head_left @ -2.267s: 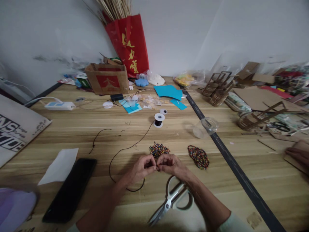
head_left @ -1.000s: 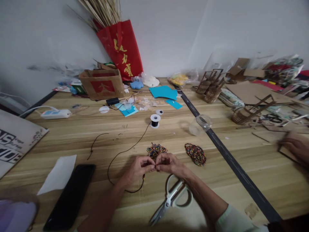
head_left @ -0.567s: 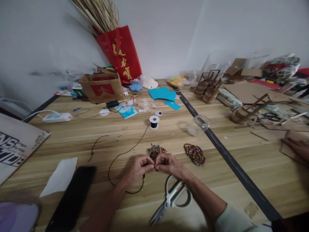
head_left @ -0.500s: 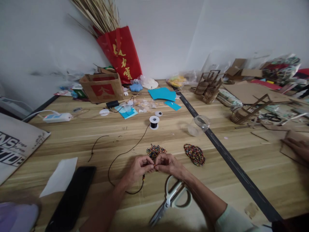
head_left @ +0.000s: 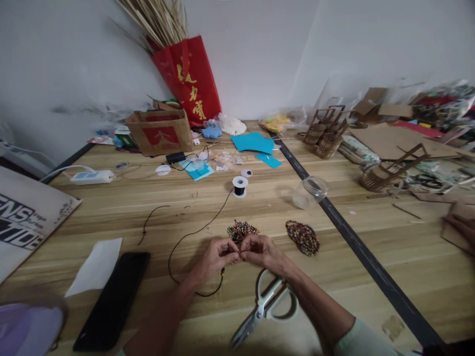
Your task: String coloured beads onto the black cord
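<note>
A tiny reddish bead [head_left: 240, 252] sits where the fingertips of the left hand [head_left: 215, 258] and right hand [head_left: 262, 252] meet, both pinched closed on it. Black cord [head_left: 208, 295], carrying a few beads near its end, curves below the left hand at 7 o'clock. Just beyond, at 12, lies a loose pile of multicoloured beads [head_left: 242, 230], with the cord spool [head_left: 240, 187] farther out. Coiled bead strands [head_left: 302, 238] lie near 3 o'clock, scissors [head_left: 260, 311] at 5, a smartphone [head_left: 112, 302] at 8.
</note>
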Action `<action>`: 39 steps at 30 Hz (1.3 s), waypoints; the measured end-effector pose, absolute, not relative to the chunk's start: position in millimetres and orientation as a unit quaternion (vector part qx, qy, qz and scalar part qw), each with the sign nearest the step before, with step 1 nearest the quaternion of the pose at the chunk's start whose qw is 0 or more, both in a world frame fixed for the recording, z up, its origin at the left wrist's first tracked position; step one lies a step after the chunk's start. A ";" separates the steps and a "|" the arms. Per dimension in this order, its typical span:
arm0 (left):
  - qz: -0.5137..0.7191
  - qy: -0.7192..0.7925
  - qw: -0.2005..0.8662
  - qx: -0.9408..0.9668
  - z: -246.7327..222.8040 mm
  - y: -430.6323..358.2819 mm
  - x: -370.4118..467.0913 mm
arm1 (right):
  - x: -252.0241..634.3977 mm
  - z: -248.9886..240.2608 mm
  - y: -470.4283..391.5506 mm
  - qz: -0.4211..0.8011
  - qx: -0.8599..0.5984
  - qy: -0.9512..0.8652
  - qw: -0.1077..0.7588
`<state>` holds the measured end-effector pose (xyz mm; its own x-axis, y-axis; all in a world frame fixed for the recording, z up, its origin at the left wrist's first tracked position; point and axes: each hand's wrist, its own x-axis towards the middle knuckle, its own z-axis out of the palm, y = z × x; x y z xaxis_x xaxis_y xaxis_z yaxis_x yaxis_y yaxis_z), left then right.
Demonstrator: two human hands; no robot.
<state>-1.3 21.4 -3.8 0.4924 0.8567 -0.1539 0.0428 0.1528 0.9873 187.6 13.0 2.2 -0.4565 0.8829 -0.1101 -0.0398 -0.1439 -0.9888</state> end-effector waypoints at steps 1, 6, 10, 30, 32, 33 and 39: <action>0.312 0.393 0.648 0.573 -2.9 21.1 -1.3 | 187.7 2.3 13.0 0.651 -0.385 -0.552 0.352; 0.309 0.389 0.645 0.580 -2.4 20.4 -1.8 | 188.3 4.1 13.1 0.643 -0.388 -0.561 0.349; 0.306 0.384 0.647 0.583 -4.7 20.3 -2.1 | 188.3 7.5 12.8 0.641 -0.388 -0.565 0.344; 0.336 0.363 0.677 0.545 5.2 19.6 -4.9 | 185.0 18.0 4.7 0.561 -0.412 -0.606 0.386; 0.330 0.368 0.678 0.544 4.5 20.1 -4.9 | 184.6 18.3 4.5 0.552 -0.415 -0.608 0.392; 0.327 0.370 0.678 0.544 3.4 20.5 -4.8 | 184.3 17.5 4.5 0.547 -0.417 -0.608 0.396; 0.329 0.384 0.651 0.566 -4.4 23.0 -4.3 | 182.5 9.7 4.2 0.534 -0.415 -0.618 0.400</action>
<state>-4.3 23.0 -4.4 0.4898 0.8624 -0.1277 0.0065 0.1429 0.9897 182.5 4.2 9.7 -0.3353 0.9407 0.0511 0.0854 0.0843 -0.9928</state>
